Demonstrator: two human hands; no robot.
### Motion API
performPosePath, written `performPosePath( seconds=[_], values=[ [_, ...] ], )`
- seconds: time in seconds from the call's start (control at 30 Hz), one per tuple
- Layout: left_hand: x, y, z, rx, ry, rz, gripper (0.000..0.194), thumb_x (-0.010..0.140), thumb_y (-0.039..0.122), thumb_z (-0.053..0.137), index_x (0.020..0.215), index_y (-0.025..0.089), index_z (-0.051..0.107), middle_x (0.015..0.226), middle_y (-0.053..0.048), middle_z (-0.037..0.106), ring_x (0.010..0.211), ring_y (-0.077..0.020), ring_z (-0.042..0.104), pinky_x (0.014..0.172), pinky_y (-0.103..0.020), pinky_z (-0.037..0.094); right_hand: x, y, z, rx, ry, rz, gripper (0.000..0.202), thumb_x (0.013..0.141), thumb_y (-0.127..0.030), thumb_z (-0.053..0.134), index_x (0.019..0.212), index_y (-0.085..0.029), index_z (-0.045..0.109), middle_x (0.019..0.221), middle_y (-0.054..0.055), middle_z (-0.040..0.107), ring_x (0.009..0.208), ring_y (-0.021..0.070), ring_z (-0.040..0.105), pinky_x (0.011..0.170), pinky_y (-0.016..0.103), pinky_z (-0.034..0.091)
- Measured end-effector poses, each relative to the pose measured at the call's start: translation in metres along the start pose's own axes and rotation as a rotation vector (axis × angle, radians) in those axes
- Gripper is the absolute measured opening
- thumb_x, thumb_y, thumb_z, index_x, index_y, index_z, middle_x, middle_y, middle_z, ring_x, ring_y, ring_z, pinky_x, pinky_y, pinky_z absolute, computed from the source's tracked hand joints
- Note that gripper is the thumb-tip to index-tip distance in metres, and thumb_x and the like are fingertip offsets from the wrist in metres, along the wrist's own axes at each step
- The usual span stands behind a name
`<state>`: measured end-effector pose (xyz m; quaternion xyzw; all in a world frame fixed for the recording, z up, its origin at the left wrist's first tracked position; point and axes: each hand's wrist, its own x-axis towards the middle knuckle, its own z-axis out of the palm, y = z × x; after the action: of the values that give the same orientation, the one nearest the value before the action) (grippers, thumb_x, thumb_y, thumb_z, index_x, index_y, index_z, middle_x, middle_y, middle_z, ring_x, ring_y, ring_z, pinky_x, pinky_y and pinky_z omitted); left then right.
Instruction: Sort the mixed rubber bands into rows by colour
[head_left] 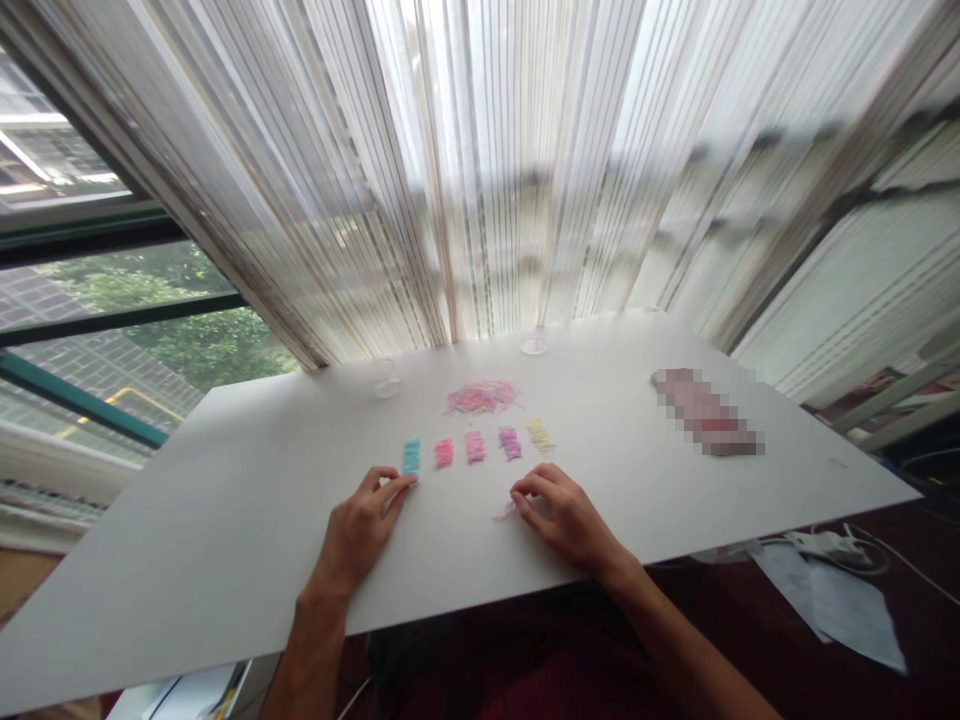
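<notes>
My left hand (367,520) rests at the near end of a row of thin turquoise pieces (412,456), thumb and forefinger pinched together. What lies between those fingertips is too small to make out. My right hand (559,510) is closed in a pinch over a few thin pale pink strips (505,512) on the table. To the right of the turquoise row stand short rows of hot pink (444,453), pink (475,447), purple (510,443) and pale yellow pieces (539,436). Behind them lies a loose heap of mixed pastel strips (484,396).
The white table (225,520) reaches to a striped sheer curtain (510,200). At its back are a clear round dish (533,346) and another clear object (387,382). A blurred-out pinkish item (705,412) lies on the right. Cables (840,545) and papers (847,600) are below the right edge.
</notes>
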<state>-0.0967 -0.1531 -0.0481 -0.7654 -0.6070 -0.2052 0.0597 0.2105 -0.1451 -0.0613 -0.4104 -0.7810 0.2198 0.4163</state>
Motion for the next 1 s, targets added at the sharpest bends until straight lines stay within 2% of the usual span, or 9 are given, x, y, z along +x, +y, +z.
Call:
performPosePath(
  seconds=[0.6,0.87,1.0],
  values=[
    [0.007,0.006,-0.004,0.083,-0.103,-0.052,0.02,0.099,0.032,0.051,0.101,0.023,0.069,0.103,-0.002,0.07,0.073,-0.0158,0.07,0.058,-0.023,0.047,0.0,0.0,-0.001,-0.012,-0.014,0.01,0.01,0.095,-0.019,0.059,0.092,-0.023,0.068,0.091,0.005,0.066,0.088,0.0209,0.065,0.08,0.035,0.055],
    [0.008,0.005,-0.006,0.111,-0.082,-0.093,0.018,0.098,0.033,0.053,0.103,0.022,0.066,0.101,-0.002,0.074,0.067,-0.0155,0.068,0.057,-0.024,0.046,0.001,-0.001,-0.001,-0.019,-0.002,-0.004,0.011,0.094,-0.018,0.059,0.091,-0.023,0.068,0.09,0.005,0.067,0.087,0.0204,0.066,0.08,0.034,0.056],
    [0.01,0.006,-0.005,0.144,-0.087,-0.099,0.016,0.097,0.033,0.056,0.099,0.021,0.067,0.099,-0.002,0.074,0.07,-0.0165,0.07,0.057,-0.023,0.045,0.001,0.0,0.0,-0.022,0.006,-0.005,0.01,0.094,-0.018,0.059,0.092,-0.023,0.068,0.09,0.005,0.067,0.087,0.0204,0.065,0.08,0.034,0.056]
  ],
)
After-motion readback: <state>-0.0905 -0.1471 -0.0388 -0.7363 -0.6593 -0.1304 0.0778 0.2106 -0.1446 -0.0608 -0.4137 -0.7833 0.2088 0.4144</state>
